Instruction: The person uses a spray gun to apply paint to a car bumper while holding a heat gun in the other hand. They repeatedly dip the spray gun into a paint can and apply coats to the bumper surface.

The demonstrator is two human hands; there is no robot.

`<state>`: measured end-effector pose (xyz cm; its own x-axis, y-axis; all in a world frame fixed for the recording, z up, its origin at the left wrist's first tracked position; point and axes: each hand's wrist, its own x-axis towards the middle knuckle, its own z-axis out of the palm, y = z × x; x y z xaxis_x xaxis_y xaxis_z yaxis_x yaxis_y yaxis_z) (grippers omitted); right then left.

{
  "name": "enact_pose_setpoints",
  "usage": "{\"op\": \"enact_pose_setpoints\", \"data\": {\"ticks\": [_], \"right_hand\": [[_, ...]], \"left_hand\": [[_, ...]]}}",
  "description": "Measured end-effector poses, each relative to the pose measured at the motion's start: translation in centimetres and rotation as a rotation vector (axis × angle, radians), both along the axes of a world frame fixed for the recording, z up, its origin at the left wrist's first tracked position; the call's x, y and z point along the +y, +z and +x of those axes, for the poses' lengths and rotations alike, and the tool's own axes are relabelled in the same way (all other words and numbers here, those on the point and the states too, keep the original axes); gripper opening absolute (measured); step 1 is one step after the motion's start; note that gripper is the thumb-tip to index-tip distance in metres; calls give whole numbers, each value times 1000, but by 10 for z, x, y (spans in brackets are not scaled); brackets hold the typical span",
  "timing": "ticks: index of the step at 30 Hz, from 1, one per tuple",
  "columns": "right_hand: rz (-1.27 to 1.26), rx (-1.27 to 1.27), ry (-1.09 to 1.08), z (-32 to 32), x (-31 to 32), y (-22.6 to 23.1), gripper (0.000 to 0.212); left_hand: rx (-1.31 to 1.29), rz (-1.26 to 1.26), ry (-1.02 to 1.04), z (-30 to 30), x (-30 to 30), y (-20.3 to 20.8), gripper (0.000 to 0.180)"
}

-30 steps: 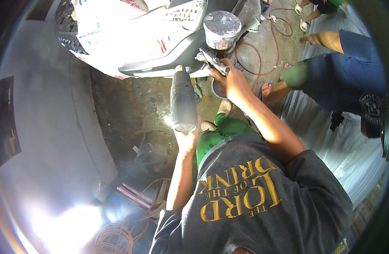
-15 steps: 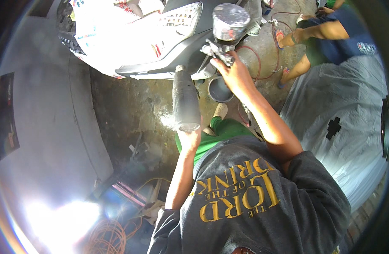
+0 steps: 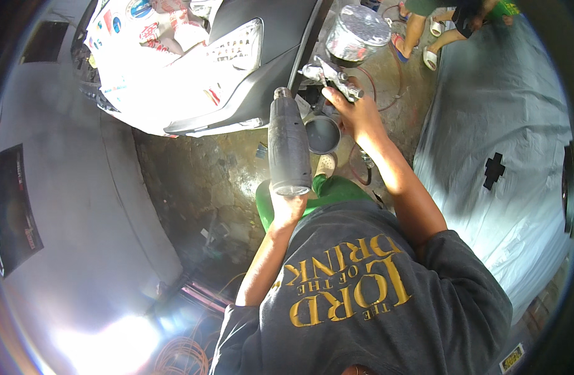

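Observation:
My left hand (image 3: 288,209) is wrapped round the underside of a dark heat gun (image 3: 288,140), mostly hidden by its body. The heat gun's metal nozzle points at the edge of a dark grey car body panel (image 3: 234,100), without visibly touching it. My right hand (image 3: 356,115) grips a silver spray gun (image 3: 332,78) with my fingers round its handle. A paint-smeared metal cup (image 3: 358,34) stands upright above the spray gun. White printed masking sheets (image 3: 143,75) cover the part of the car beyond the panel.
A dark bucket (image 3: 323,134) stands on the floor just below the spray gun. A red hose (image 3: 376,94) runs behind it. Two people's legs (image 3: 418,31) show at the upper right. A grey cover (image 3: 487,125) drapes a large shape on the right. Orange cable (image 3: 182,356) lies coiled at lower left.
Both tools have shifted a little to the right in view, and the panel edge sits further left of the spray gun. The person in dark blue has moved away toward the upper edge.

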<state>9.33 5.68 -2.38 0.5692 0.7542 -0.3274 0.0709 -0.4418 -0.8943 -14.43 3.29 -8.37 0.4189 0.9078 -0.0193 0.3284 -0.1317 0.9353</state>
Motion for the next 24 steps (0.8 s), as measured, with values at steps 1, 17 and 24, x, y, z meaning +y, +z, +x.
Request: {"op": "enact_pose_setpoints", "data": {"ticks": [1, 17, 24], "right_hand": [[24, 11, 8, 0, 2, -2, 62], [53, -43, -155, 43, 1, -8, 64], [112, -151, -120, 29, 9, -25, 62]], "left_hand": [[29, 33, -17, 1, 0, -1, 28], [201, 300, -273, 6, 8, 0, 31], [193, 461, -242, -3, 7, -10, 29]]}}
